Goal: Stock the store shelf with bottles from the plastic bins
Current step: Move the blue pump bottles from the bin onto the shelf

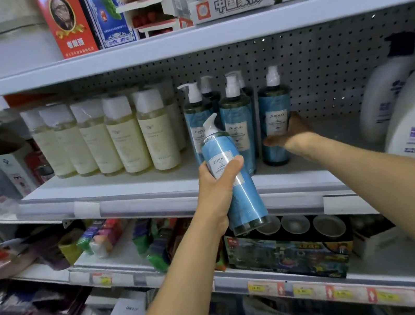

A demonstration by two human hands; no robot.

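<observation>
Gripping a tilted blue pump bottle [246,200], left hand [219,183]; right hand [296,134] clasping a standing bottle [273,107], grey shelf [122,182], pegboard back [323,69]

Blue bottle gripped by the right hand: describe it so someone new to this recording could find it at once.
On the middle shelf, right of the pale yellow bottles, stands a cluster of blue pump bottles. It is the rightmost bottle, upright, with bare shelf to its right. Alone among its neighbours, it has the right hand gripping its lower half.
</observation>
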